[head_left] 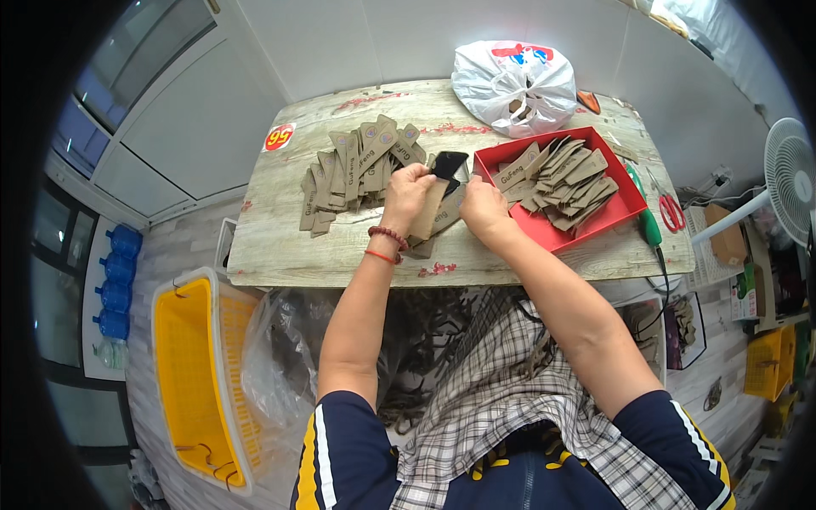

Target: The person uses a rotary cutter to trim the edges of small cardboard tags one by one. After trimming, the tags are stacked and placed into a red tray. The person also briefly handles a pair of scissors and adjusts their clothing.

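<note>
My left hand (406,200), wearing a beaded bracelet and a red cord, grips a flat khaki fabric strip with a black end (450,164) above the table. Close beside it, my right hand (486,206) is closed in a pinch near the strip's edge; what its fingertips hold is too small to make out. Under my hands lie more khaki strips (444,214). To the left spreads a loose pile of printed khaki strips (361,166). Against my right hand's far side stands a red box (631,202) with many similar strips heaped inside.
Behind the box sits a tied white plastic bag (514,89). Red-handled scissors (671,212) and a green-handled corded tool (649,228) lie at the right edge of the worn wooden table (306,255). A yellow basket (183,374) stands lower left; a white fan (789,183) is at right.
</note>
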### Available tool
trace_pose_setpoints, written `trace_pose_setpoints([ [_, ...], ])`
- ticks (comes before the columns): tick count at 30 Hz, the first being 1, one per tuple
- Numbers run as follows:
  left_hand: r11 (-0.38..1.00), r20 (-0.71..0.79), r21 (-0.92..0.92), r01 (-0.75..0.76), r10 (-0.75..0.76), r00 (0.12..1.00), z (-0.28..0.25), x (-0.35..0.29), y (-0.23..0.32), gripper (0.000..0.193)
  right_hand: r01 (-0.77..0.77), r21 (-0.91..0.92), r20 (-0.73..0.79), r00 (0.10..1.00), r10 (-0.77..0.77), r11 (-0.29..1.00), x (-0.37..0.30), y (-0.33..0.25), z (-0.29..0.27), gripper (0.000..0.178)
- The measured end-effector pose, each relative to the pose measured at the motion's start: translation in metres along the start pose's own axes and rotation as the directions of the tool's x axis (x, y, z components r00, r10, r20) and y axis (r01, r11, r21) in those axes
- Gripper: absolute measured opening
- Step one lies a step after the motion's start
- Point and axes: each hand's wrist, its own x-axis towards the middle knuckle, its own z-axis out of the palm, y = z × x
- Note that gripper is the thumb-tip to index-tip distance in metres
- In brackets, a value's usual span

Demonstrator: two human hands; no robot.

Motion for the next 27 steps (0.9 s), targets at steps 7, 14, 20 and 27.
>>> trace_pose_setpoints([
  [7, 0.515, -0.109, 0.854, -0.072, 0.314, 0.943, 0.010, -0.015, -0.022, 0.031, -0.121, 0.733, -0.081, 0.961, 0.263, 0.669, -0.027, 0.019, 0.014, 0.036],
  [14, 0.571, -0.225, 0.820, 0.037, 0.263, 0.938, 0.018, -0.030, -0.016, 0.036, -0.065, 0.737, -0.168, 0.946, 0.276, 0.672, -0.049, 0.022, 0.025, 0.038],
  [20, 0.560, 0.037, 0.820, -0.114, 0.146, 0.989, 0.044, -0.045, -0.005, 0.034, -0.072, 0.742, -0.139, 0.956, 0.259, 0.666, -0.058, 0.013, 0.026, 0.039],
  [27, 0.255, 0.200, 0.918, -0.304, 0.364, 0.910, 0.054, -0.055, -0.019, 0.031, -0.164, 0.803, -0.030, 0.949, 0.314, 0.572, -0.058, 0.023, 0.038, 0.039],
])
